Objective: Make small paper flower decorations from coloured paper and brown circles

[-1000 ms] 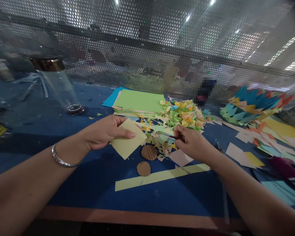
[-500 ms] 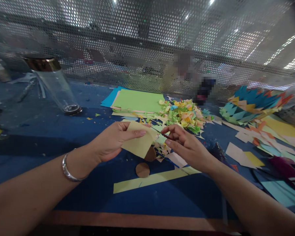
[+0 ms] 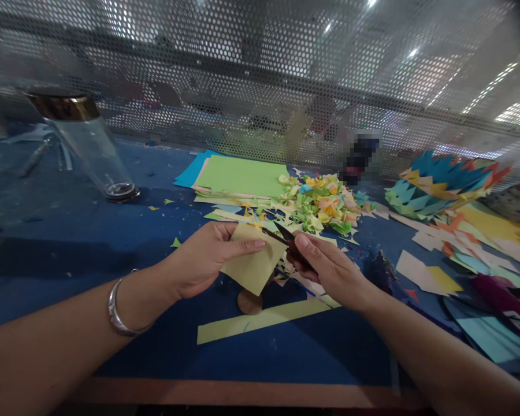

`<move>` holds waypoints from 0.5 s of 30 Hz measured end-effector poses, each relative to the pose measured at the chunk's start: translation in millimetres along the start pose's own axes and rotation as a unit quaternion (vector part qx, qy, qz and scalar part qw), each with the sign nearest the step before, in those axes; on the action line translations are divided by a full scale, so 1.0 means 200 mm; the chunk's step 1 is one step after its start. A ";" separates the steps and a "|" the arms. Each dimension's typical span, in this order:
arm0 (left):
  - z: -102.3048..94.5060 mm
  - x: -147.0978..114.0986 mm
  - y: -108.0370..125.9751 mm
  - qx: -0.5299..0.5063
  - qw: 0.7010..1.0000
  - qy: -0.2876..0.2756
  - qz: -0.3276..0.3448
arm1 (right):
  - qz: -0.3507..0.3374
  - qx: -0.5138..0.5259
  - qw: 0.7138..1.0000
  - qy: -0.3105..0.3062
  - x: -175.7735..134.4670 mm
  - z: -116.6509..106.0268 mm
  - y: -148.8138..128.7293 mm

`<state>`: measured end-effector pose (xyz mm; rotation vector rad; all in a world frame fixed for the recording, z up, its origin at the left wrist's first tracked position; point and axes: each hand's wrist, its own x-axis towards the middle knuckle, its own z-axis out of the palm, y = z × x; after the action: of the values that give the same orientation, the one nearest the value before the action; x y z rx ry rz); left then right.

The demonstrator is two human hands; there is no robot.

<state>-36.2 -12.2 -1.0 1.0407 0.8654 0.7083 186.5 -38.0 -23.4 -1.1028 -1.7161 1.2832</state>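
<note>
My left hand (image 3: 212, 254) pinches a pale yellow sheet of paper (image 3: 253, 268) between thumb and fingers, above the table. My right hand (image 3: 329, 263) is wrapped round dark scissors (image 3: 281, 234), whose blades are spread at the paper's upper right edge. Whether the lower blade touches the paper I cannot tell. Below the paper lies a round brown disc (image 3: 249, 302), partly covered by it. Nearer me, a long pale yellow strip (image 3: 260, 320) with a blue mark rests on the blue table (image 3: 164, 355).
Behind my hands are a stack of green paper (image 3: 247, 173) and a heap of cut paper pieces (image 3: 325, 202). A glass bottle (image 3: 93, 150) stands left. At right are a zigzag paper crown (image 3: 433, 188), scraps and a purple tool (image 3: 498, 294) with a cable. A perforated metal screen (image 3: 225, 98) borders the back.
The scissors' blades have spread apart, and my right hand has closed more firmly round the handles. The paper in my left hand has shifted slightly down and right.
</note>
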 end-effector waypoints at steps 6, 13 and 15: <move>-0.01 0.01 0.00 -0.025 1.000 0.001 0.000 | -0.023 -0.025 0.999 0.025 0.00 -0.02 -0.01; 0.01 -0.01 0.01 -0.044 0.999 -0.012 0.020 | -0.041 -0.080 0.996 0.003 0.00 -0.01 -0.04; 0.02 -0.02 0.01 -0.041 0.999 -0.023 0.026 | -0.041 -0.075 0.996 -0.002 -0.01 0.00 -0.04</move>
<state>-35.2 -15.6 2.1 1.0054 0.7667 0.7553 185.0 -40.6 -15.0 -1.1020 -1.8668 1.1206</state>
